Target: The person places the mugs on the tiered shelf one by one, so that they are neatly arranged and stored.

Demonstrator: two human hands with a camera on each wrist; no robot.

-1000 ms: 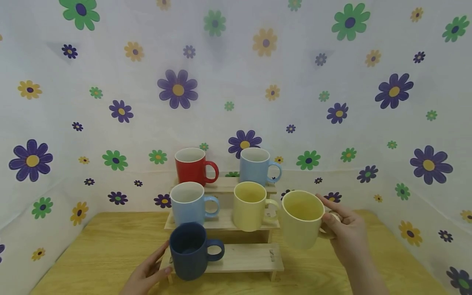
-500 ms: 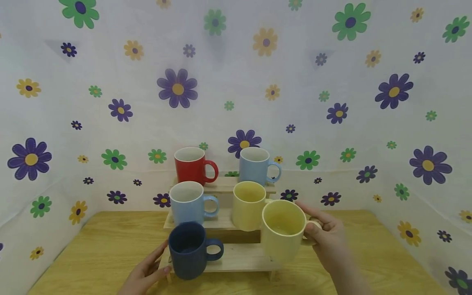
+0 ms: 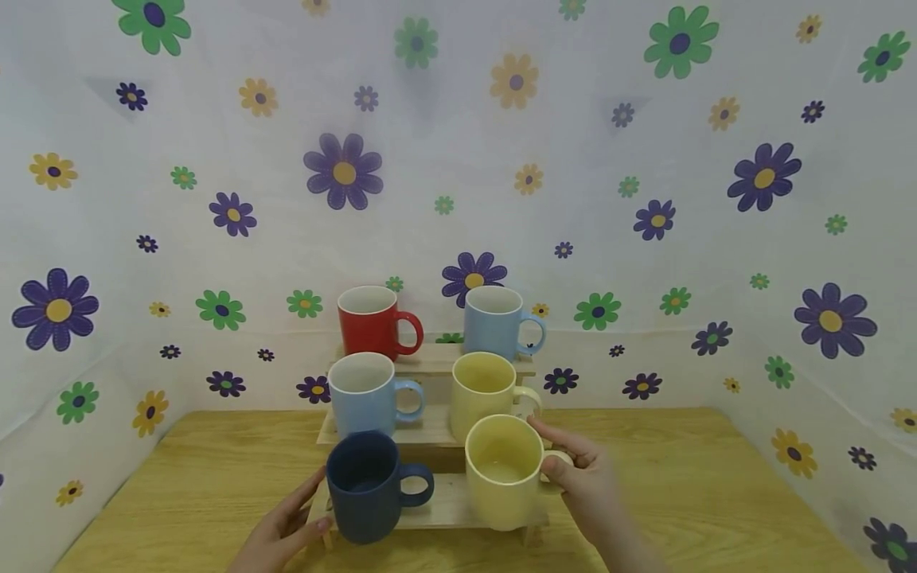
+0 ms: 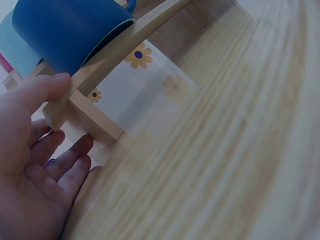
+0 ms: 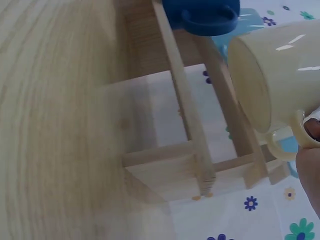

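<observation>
My right hand (image 3: 587, 485) grips the handle of a pale yellow mug (image 3: 501, 509), held upright over the right part of the lowest step of a wooden stand (image 3: 447, 497). In the right wrist view the bottom of this mug (image 5: 250, 85) shows, apart from the step. My left hand (image 3: 282, 529) grips the left end of that step. The left wrist view shows the thumb (image 4: 52, 87) against the board's end and the fingers curled below it. A dark blue mug (image 3: 365, 493) stands on the same step beside this hand, its handle to the right.
The middle step bears a light blue mug (image 3: 361, 398) and a second yellow mug (image 3: 480, 398). On the top step are a red mug (image 3: 368, 326) and another light blue mug (image 3: 494, 322). The stand rests on a wood-grain table (image 3: 215, 469) before a flowered cloth (image 3: 444, 159).
My right hand has carried the yellow mug left and down, from the stand's right side to over the lowest step. My left hand has stayed at the step's left end.
</observation>
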